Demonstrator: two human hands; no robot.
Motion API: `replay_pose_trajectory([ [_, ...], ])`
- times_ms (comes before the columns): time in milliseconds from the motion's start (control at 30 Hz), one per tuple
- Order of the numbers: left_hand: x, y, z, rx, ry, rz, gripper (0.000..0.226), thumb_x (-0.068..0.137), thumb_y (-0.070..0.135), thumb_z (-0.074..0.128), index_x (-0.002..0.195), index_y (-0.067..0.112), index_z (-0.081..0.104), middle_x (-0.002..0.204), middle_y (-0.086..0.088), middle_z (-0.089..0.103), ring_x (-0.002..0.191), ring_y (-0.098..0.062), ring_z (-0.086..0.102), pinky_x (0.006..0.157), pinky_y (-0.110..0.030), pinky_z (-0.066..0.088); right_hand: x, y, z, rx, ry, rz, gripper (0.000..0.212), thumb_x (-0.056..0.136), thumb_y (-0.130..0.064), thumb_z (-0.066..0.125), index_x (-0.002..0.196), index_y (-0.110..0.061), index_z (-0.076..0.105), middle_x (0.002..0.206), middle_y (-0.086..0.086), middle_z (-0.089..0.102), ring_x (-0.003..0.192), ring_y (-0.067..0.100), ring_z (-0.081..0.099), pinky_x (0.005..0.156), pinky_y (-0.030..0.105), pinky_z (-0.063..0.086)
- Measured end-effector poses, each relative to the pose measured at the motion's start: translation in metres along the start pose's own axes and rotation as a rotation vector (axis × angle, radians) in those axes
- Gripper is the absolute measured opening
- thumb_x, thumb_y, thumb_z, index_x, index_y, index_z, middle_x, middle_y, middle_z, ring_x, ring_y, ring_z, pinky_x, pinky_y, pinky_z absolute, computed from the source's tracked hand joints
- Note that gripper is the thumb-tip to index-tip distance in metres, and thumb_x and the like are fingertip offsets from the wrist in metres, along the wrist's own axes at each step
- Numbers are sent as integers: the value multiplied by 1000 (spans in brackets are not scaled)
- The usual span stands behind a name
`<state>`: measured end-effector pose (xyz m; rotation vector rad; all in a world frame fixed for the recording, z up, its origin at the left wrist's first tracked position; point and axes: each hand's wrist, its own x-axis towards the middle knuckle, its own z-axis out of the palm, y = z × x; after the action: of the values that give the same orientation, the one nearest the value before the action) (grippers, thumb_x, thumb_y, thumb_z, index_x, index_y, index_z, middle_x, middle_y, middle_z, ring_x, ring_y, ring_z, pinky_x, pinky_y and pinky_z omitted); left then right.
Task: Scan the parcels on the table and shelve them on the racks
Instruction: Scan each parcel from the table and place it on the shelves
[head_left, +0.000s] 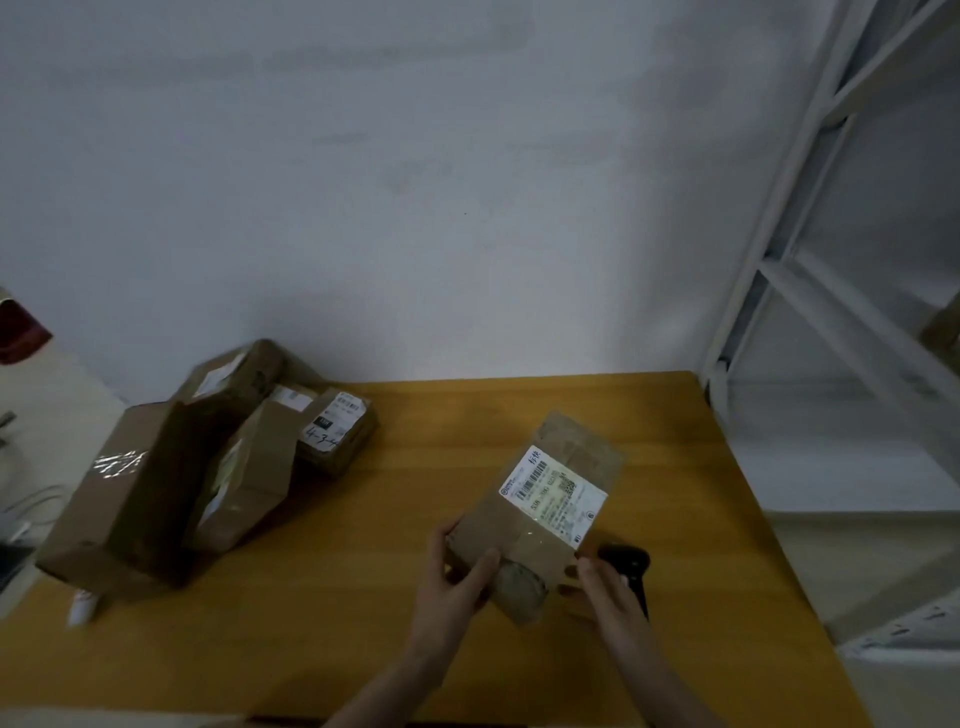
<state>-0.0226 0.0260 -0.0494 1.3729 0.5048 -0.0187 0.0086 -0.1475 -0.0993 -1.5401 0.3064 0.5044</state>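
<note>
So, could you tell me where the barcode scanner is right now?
The black scanner lies on the table at lower right, just behind the right hand and beside the held parcel.

A parcel sorting room: labelled cardboard parcels heaped on a wooden table beside white metal racks.

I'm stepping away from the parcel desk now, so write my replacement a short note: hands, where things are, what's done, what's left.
Left hand: grips the near left edge of the small brown parcel, thumb on top.
Right hand: pinches the parcel's near right corner.
The parcel is held over the wooden table, label facing up.
The black scanner lies just behind the right hand; neither hand clearly holds it.
Pile of unshelved parcels sits at the table's far left.
White rack stands to the right.
Done: one parcel picked up. Whether it is scanned, I cannot tell.
Left: shelve it, then scan and shelve the pile.
</note>
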Motion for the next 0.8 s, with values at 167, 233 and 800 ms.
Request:
replay_pose_trajectory([
  [167, -5, -11, -20, 6, 79, 19, 45, 79, 15, 74, 118, 25, 54, 118, -2, 59, 99, -21, 66, 73, -34, 59, 59, 39, -73, -500, 282, 83, 53, 92, -37, 57, 129, 0, 46, 119, 18, 55, 106, 32, 55, 80, 37, 46],
  [233, -11, -14, -30, 23, 94, 28, 52, 73, 24, 80, 119, 24, 56, 118, -3, 60, 99, -21, 68, 76, -38, 59, 74, 47, -81, -577, 180, 178, 39, 90, -39, 61, 101, -2, 55, 80, 11, 55, 68, 22, 55, 60, 31, 38],
  [800, 4, -27, -74, 434, 17, 207, 45, 75, 46, 76, 116, 43, 60, 122, 8, 58, 114, -15, 58, 88, -46, 55, 53, 33, -71, -456, 147, 80, 10, 92, -5, 56, 87, -10, 49, 58, 8, 37, 48, 21, 32, 49, 28, 25],
])
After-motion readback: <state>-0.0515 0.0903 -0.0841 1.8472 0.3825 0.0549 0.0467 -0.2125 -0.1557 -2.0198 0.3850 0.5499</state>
